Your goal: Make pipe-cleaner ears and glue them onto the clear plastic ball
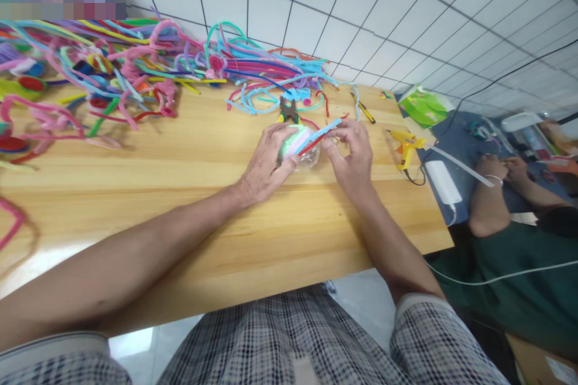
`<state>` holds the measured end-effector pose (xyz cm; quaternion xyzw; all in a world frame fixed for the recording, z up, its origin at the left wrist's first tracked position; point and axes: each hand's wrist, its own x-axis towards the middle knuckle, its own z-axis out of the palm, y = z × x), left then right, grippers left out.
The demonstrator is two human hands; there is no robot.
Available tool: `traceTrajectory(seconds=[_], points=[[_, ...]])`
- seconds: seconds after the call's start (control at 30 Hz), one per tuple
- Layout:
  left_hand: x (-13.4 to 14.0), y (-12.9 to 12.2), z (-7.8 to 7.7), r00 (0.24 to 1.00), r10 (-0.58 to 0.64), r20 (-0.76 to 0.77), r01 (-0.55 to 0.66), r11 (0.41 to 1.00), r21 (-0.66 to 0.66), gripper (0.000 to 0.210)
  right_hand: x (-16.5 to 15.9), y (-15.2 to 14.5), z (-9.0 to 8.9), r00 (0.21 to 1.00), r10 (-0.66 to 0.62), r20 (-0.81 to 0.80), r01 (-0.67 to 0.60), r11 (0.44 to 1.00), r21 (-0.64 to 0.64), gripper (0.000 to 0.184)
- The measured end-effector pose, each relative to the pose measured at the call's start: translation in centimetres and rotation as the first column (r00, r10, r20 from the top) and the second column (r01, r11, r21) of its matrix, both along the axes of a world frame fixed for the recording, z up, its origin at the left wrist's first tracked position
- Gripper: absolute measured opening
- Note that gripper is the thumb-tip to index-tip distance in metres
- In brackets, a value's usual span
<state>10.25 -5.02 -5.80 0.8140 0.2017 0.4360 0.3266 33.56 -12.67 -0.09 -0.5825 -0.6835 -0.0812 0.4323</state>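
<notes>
My left hand (268, 162) is closed around a small clear plastic piece (309, 160) wrapped with green, white, blue and red pipe cleaners (301, 141). The strands lie side by side and slant up to the right. With fingers pinched together, my right hand (352, 153) grips the blue and red ends at the right side. Just beyond my hands lie pliers (289, 109) with dark jaws and yellow handles, partly hidden by my left hand.
Many loose colored pipe cleaners (275, 66) are heaped along the table's back and left. A yellow glue gun (406, 145) stands at right, near a white power strip (443, 183). A yellow-black pen-like tool (363, 108) lies behind. Another person's hands (499, 168) work at the right.
</notes>
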Motion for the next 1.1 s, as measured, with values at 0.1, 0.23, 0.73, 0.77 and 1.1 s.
traceTrajectory(seconds=[0.1, 0.23, 0.73, 0.77, 1.1], points=[[0.0, 0.0, 0.0, 1.000, 0.004, 0.001, -0.004, 1.000, 0.012, 0.057, 0.0, 0.2, 0.1, 0.998, 0.034, -0.061, -0.036, 0.999, -0.031, 0.018], [0.0, 0.0, 0.0, 1.000, -0.004, 0.014, 0.003, 1.000, 0.012, 0.058, -0.4, 0.3, 0.0, 0.984, 0.031, -0.174, -0.046, 0.996, -0.083, 0.016], [-0.1, -0.2, 0.2, 1.000, -0.007, -0.005, 0.007, 1.000, -0.014, 0.058, -1.6, 1.1, -0.5, 0.907, 0.017, -0.420, -0.097, 0.981, -0.170, 0.025], [-0.1, -0.2, 0.2, 1.000, -0.007, -0.006, 0.007, 1.000, -0.019, 0.059, -1.7, 1.1, -0.4, 0.899, 0.021, -0.437, -0.105, 0.980, -0.167, 0.024], [-0.2, -0.2, -0.1, 1.000, -0.023, 0.021, 0.023, 0.999, -0.043, 0.058, -1.7, 1.3, -0.2, 0.837, 0.040, -0.546, -0.171, 0.967, -0.191, 0.031]])
